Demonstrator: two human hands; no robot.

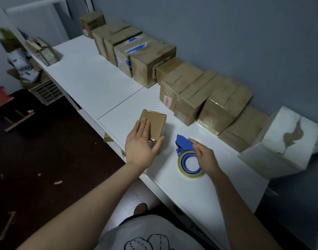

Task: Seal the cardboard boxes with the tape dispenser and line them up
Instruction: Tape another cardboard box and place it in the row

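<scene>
Forearms reach in over the white desk (93,83), where a row of taped boxes (188,98) runs along the back edge against the wall. Near the front edge, apart from that row, stands the small box (155,123), with the left hand (140,143) lying flat and wide on its top. Just right of it lies the tape dispenser (188,159), head toward the back edge, under the right hand (205,156); whether those fingers grip cannot be told.

No legible txt; labels (166,101) on boxes (190,98) blurred.
</scene>
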